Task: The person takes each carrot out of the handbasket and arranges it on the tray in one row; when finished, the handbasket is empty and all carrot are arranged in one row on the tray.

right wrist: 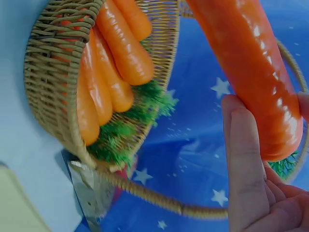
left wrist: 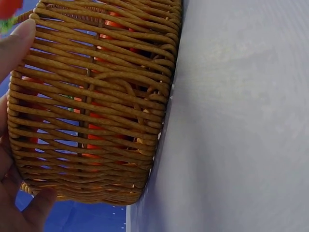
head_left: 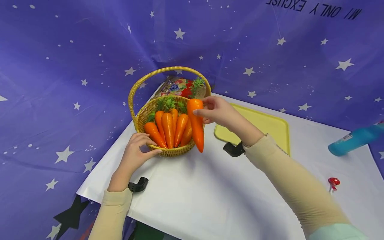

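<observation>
A wicker basket (head_left: pixel 175 152) with a tall hoop handle stands on the white table and holds several orange carrots (head_left: pixel 168 128) with green leafy tops. My left hand (head_left: pixel 136 151) grips the basket's near left rim; in the left wrist view, thumb and fingers lie around the woven wall (left wrist: pixel 96 111). My right hand (head_left: pixel 220 111) pinches another carrot (head_left: pixel 196 123) near its thick end, over the basket's right side. Its tip points down, and its green top shows above. The right wrist view has this carrot (right wrist: pixel 251 72) between thumb and fingers, with the basket's carrots beside it.
A yellow tray (head_left: pixel 270 126) lies right of the basket, partly behind my right forearm. Farther right are a blue-green bottle (head_left: pixel 354 140) and a red-wrapped lollipop (head_left: pixel 334 181). A colourful printed package (head_left: pixel 180 87) lies behind the basket. A purple star-patterned cloth (head_left: pixel 249 50) hangs around the table.
</observation>
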The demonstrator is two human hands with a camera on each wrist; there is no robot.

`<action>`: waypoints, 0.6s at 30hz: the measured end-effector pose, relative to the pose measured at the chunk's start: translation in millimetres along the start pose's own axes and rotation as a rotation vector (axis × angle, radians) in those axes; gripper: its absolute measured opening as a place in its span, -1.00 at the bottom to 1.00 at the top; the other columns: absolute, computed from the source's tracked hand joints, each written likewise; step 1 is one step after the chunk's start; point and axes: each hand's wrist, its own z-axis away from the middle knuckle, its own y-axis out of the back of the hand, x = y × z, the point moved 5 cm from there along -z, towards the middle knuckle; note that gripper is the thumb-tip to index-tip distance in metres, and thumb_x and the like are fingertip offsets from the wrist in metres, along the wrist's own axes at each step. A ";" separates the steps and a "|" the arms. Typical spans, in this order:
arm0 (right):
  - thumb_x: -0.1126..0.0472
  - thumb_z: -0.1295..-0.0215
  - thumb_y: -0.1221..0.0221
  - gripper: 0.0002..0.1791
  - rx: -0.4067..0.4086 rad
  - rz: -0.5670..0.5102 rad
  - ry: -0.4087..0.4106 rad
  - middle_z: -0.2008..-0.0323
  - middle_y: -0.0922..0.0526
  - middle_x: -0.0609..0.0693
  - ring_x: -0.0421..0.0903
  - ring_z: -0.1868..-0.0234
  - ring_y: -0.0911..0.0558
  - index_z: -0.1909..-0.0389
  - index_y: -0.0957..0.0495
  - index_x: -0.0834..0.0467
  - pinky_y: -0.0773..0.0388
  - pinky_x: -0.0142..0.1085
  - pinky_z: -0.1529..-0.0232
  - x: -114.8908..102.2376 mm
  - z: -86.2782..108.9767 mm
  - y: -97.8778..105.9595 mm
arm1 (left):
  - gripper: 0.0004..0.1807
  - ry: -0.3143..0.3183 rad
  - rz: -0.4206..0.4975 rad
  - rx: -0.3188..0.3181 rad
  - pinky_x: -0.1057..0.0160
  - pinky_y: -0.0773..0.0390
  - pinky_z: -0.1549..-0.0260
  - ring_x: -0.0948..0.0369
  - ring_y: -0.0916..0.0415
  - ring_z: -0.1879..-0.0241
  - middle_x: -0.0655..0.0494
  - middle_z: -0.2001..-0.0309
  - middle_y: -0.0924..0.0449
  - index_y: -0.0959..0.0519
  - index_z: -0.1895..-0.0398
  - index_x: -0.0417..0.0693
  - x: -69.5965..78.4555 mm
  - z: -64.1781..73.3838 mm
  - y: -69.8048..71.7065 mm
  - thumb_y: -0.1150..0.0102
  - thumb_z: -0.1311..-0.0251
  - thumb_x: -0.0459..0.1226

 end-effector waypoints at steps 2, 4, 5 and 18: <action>0.06 -0.24 -0.30 -0.41 0.013 -0.016 0.014 0.14 -0.60 0.15 0.02 0.23 -0.64 -0.21 -0.38 0.22 -0.65 -0.20 0.18 1.8 14.1 10.9 | -0.72 0.011 -0.003 -0.005 -0.10 -0.23 -0.20 0.02 -0.33 -0.11 -0.07 0.18 -0.66 -0.69 0.41 -0.04 0.7 0.3 -0.9 -0.60 0.23 -0.27; 0.08 -0.24 -0.30 -0.41 0.039 -0.041 0.023 0.15 -0.60 0.18 0.03 0.23 -0.64 -0.21 -0.38 0.23 -0.65 -0.20 0.19 4.1 25.1 22.9 | -0.73 0.018 -0.002 -0.004 -0.11 -0.22 -0.20 0.02 -0.33 -0.11 -0.07 0.19 -0.66 -0.69 0.41 -0.04 0.7 0.6 -1.1 -0.60 0.23 -0.29; 0.08 -0.24 -0.30 -0.42 0.050 -0.052 0.028 0.14 -0.59 0.19 0.02 0.22 -0.65 -0.21 -0.39 0.24 -0.65 -0.20 0.19 5.2 29.6 28.9 | -0.73 0.021 -0.001 -0.003 -0.11 -0.22 -0.19 0.02 -0.33 -0.11 -0.07 0.19 -0.66 -0.69 0.41 -0.04 0.4 0.8 -1.0 -0.60 0.23 -0.29; 0.08 -0.26 -0.27 -0.32 0.266 -0.211 -0.026 0.00 -0.54 0.21 -0.07 0.34 -0.69 -0.29 -0.29 0.31 -0.64 -0.25 0.19 55.5 36.5 117.3 | -0.69 -0.015 -0.013 0.035 0.16 -0.22 -0.18 0.07 -0.36 -0.07 0.10 0.33 -0.65 -0.69 0.44 0.00 6.4 -0.2 -5.3 -0.61 0.33 -0.40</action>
